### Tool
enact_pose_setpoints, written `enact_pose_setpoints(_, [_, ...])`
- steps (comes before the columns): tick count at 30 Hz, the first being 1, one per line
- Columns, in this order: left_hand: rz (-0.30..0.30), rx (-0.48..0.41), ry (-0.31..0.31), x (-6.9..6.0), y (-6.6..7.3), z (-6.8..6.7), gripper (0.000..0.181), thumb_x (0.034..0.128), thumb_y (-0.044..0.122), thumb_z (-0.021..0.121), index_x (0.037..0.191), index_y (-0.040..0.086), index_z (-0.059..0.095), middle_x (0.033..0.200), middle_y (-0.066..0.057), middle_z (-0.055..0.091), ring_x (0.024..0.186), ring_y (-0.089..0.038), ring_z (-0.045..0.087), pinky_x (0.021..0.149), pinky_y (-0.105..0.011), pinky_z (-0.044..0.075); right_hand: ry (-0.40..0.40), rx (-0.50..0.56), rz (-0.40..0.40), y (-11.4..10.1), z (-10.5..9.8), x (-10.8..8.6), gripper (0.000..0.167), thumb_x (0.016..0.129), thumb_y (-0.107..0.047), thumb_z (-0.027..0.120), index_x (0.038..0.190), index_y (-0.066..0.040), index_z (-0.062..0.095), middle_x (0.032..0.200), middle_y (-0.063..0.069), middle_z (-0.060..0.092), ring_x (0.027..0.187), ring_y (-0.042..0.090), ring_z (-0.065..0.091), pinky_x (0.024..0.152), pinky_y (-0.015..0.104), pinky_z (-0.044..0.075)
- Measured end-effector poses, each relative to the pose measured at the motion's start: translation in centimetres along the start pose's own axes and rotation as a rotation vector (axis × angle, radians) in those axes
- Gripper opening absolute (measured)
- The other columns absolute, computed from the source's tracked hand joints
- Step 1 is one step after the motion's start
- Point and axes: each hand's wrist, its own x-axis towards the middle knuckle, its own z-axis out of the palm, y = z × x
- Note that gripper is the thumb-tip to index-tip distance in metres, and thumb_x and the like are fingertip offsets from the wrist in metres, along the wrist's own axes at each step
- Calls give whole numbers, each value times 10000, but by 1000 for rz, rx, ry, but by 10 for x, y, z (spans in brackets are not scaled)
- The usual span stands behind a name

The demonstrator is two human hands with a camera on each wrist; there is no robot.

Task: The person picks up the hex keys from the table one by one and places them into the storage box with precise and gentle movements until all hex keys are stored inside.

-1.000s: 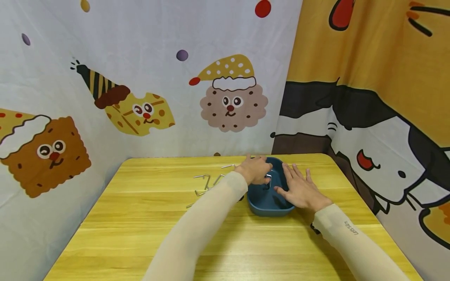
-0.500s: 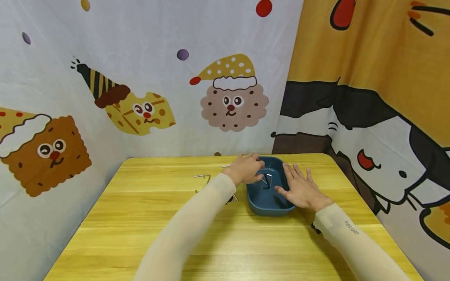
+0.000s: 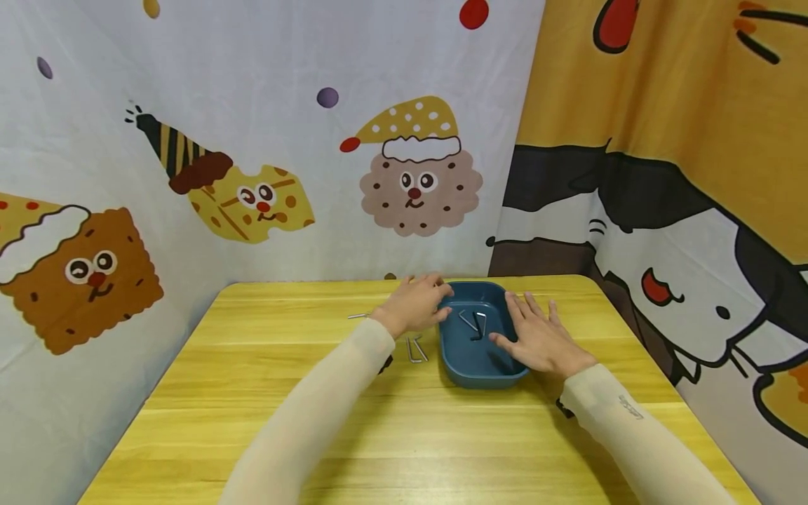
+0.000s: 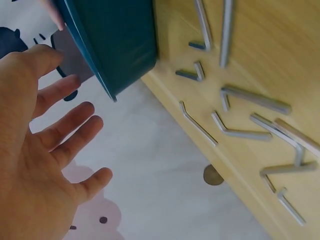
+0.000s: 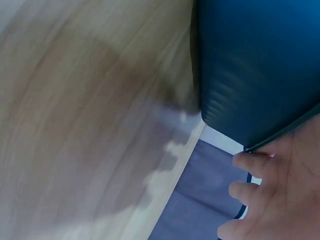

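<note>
In the head view a blue tray [image 3: 482, 361] holds a few bent metal keys [image 3: 481, 326]. My left hand [image 3: 413, 305] hovers just left of the tray, fingers spread and holding nothing; the left wrist view shows the same hand [image 4: 45, 130] empty beside the tray wall [image 4: 117, 45]. My right hand [image 3: 543, 344] lies against the tray's right rim with its thumb over the inside. In the right wrist view its fingers [image 5: 247, 192] touch the tray's edge.
Several L-shaped metal keys [image 4: 255, 100] lie scattered on the wooden table [image 3: 252, 421] left of the tray, partly hidden by my left arm in the head view. A patterned cloth [image 3: 284, 105] hangs behind the table's back edge.
My left hand has moved left, from over the tray to outside its left rim. Another metal key shows inside the tray. The right hand has barely moved.
</note>
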Motion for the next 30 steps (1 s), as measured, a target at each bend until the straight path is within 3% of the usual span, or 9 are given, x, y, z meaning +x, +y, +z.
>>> enact_pose_setpoints(6, [-11,-29,37,-12,-13,-1,453,1223,461,610,1604,230,689,1615,-61,639,1532,-308,613,1362,-671,432,-6,6,3,-1,0,0,1066,1163,-675,562,1852,22,142,1928,289,197,1805,578,104,1394,878,-43])
enact_pose_setpoints(18, [-53,-34,32,-47,-46,6,401,1209,424,649,1561,242,710,1600,-63,641,1549,-316,597,1376,-696,407,-16,42,-1,3,-1,0,1103,1151,-753,513,1855,11,144,1943,260,173,1808,571,105,1399,869,-46])
enact_pose_setpoints(30, [-70,-80,19,-104,-86,21,390,1186,339,699,1515,134,744,1516,-122,685,1456,-385,660,1325,-794,414,-18,59,5,5,-1,-7,1138,1131,-820,483,1868,-29,126,1951,245,156,1812,560,105,1396,875,-23])
